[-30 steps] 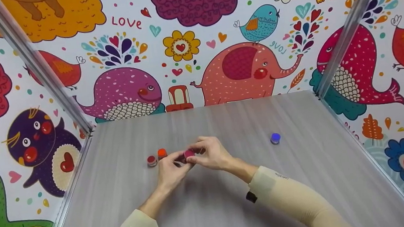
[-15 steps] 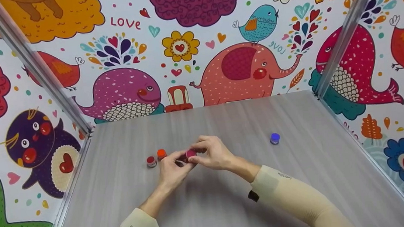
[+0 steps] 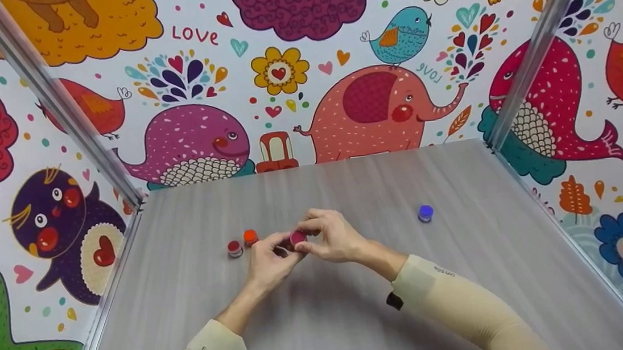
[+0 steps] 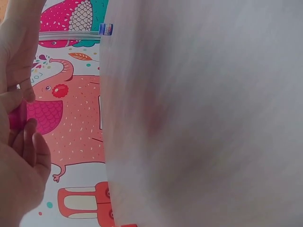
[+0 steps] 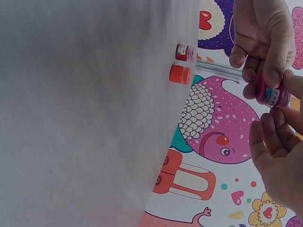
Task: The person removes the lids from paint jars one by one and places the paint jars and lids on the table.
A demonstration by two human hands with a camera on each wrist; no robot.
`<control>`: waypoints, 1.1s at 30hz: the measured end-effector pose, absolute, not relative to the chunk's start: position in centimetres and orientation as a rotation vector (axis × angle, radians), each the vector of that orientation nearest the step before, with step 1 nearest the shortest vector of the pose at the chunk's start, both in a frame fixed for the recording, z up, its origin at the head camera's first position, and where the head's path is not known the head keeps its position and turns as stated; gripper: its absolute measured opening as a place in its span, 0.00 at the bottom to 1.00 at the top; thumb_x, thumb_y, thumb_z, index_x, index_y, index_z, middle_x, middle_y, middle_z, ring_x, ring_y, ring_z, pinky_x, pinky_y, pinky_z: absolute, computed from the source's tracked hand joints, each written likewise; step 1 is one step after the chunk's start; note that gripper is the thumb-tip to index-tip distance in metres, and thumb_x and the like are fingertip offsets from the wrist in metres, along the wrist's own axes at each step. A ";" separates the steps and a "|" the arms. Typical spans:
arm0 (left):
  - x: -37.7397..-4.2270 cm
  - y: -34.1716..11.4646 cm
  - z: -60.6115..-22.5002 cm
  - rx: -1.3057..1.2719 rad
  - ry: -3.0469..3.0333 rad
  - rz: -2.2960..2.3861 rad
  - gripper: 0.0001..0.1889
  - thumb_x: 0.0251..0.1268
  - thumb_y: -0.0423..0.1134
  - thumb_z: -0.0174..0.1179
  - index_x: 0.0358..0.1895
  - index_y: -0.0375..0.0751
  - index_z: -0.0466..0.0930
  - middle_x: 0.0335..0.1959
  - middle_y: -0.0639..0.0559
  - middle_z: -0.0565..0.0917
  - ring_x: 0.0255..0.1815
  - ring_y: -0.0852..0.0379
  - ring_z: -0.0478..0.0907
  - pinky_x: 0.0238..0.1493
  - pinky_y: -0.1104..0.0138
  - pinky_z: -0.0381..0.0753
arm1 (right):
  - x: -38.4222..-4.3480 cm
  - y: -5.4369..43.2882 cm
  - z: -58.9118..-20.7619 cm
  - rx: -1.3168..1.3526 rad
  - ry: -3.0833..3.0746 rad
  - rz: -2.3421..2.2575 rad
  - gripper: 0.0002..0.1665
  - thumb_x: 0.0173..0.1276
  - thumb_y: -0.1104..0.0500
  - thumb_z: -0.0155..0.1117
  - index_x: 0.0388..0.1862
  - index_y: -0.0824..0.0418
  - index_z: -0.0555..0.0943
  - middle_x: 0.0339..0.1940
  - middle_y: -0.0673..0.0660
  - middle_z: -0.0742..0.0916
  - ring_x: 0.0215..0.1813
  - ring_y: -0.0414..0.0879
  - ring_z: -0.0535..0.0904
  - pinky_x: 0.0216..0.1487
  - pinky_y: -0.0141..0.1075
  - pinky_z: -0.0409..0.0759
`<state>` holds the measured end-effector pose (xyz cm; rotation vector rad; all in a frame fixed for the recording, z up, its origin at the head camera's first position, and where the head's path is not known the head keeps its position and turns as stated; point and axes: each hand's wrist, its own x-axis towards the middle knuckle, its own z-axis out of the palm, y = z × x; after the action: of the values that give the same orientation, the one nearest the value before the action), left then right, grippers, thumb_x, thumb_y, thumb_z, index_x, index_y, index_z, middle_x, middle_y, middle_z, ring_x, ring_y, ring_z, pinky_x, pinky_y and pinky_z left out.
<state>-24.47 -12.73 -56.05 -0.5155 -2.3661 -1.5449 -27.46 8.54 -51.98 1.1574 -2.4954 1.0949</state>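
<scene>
Above the table, both hands hold a small magenta paint jar (image 3: 297,237) between them. In the right wrist view the same jar (image 5: 271,96) shows a printed label on its side. The left hand (image 3: 270,265) grips it with thumb and fingers. On the jar's other end, the thumb and forefinger of the right hand (image 3: 333,237) pinch, while its remaining fingers are loosely bent. Most of the jar is hidden by fingers in the left wrist view. Just left of the left hand stand an orange-lidded jar (image 3: 250,237) and a dark red-lidded jar (image 3: 234,248).
A blue-lidded jar (image 3: 425,213) stands on the grey table (image 3: 359,319), right of the hands. Metal rails (image 3: 519,75) rise at the table's back corners. Walls with printed cartoon animals enclose the back and sides.
Both hands have shifted slightly to the right with the magenta jar, and its round end faces the head camera a bit more. The other jars stay put.
</scene>
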 end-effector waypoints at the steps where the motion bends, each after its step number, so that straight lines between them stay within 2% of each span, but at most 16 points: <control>1: -24.5 -12.7 -56.0 -0.520 -2.365 -1.553 0.11 0.62 0.34 0.83 0.46 0.49 0.97 0.34 0.52 0.94 0.33 0.63 0.86 0.41 0.56 0.93 | -27.5 8.6 -52.0 1.167 -2.492 1.092 0.15 0.77 0.51 0.78 0.55 0.59 0.94 0.44 0.57 0.91 0.44 0.53 0.88 0.45 0.38 0.87; 7: -24.6 -12.4 -56.1 -0.562 -2.363 -1.606 0.10 0.64 0.36 0.83 0.47 0.48 0.97 0.36 0.51 0.95 0.36 0.62 0.88 0.42 0.60 0.93 | -27.6 9.4 -51.9 1.220 -2.477 1.095 0.16 0.76 0.54 0.79 0.57 0.60 0.94 0.45 0.58 0.91 0.45 0.52 0.87 0.47 0.38 0.87; 13: -24.6 -12.3 -56.3 -0.576 -2.378 -1.652 0.10 0.64 0.36 0.83 0.47 0.47 0.96 0.38 0.50 0.96 0.36 0.66 0.86 0.42 0.67 0.90 | -27.9 10.1 -52.0 1.286 -2.458 1.104 0.17 0.75 0.55 0.80 0.59 0.60 0.93 0.45 0.58 0.90 0.45 0.53 0.86 0.48 0.38 0.87; 19: -24.6 -12.1 -56.4 -0.588 -2.376 -1.681 0.12 0.64 0.36 0.83 0.48 0.48 0.96 0.41 0.49 0.96 0.38 0.66 0.87 0.43 0.66 0.91 | -28.1 10.7 -52.2 1.315 -2.425 1.105 0.16 0.76 0.53 0.79 0.57 0.59 0.93 0.43 0.58 0.89 0.44 0.48 0.83 0.48 0.36 0.85; 23: -24.6 -11.9 -56.4 -0.607 -2.366 -1.702 0.12 0.64 0.34 0.83 0.48 0.47 0.96 0.42 0.48 0.96 0.38 0.65 0.87 0.43 0.66 0.91 | -28.2 10.9 -52.2 1.340 -2.421 1.125 0.16 0.77 0.53 0.78 0.57 0.59 0.94 0.42 0.58 0.89 0.45 0.50 0.84 0.49 0.37 0.86; 27: -24.6 -11.7 -56.5 -0.613 -2.355 -1.722 0.12 0.64 0.35 0.83 0.49 0.46 0.96 0.42 0.46 0.96 0.39 0.65 0.87 0.43 0.67 0.90 | -28.3 11.1 -52.1 1.355 -2.444 1.131 0.16 0.77 0.53 0.78 0.58 0.58 0.93 0.44 0.57 0.89 0.45 0.50 0.85 0.47 0.33 0.82; 33: -24.4 -11.5 -56.7 -0.584 -2.351 -1.786 0.14 0.64 0.35 0.83 0.53 0.44 0.96 0.44 0.44 0.96 0.40 0.65 0.87 0.44 0.69 0.89 | -28.5 11.3 -51.8 1.400 -2.439 1.144 0.17 0.73 0.56 0.75 0.58 0.59 0.93 0.44 0.57 0.90 0.48 0.50 0.87 0.54 0.39 0.89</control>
<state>-24.44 -11.50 -56.67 -0.5844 -2.3509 -1.7858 -28.47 11.28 -51.81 1.4005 -2.4389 1.1442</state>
